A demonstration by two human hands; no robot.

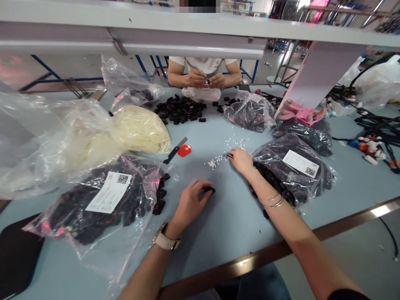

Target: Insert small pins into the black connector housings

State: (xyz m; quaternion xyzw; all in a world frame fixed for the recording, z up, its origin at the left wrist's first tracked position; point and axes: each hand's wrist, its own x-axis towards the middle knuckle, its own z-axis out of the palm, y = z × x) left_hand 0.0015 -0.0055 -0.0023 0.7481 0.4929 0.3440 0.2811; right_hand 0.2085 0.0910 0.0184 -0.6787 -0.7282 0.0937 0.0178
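Two hands: both are working low over the pale blue tabletop (237,216).
Left hand (190,202): its grip is closing on a small black plastic connector block (209,190), pressing it against the tabletop near centre.
Right hand (242,160): its fingertips are pinching together on a small dark piece (229,155), just right of a scatter of tiny white plastic bits (214,163).
Near left: a clear plastic bag of black parts with a white label (103,200) is lying beside loose black blocks.
Right: another labelled clear bag of black parts (296,166) is touching the right forearm.
Far: a co-worker's hands (206,79) are handling something small behind a heap of loose black blocks (181,110).
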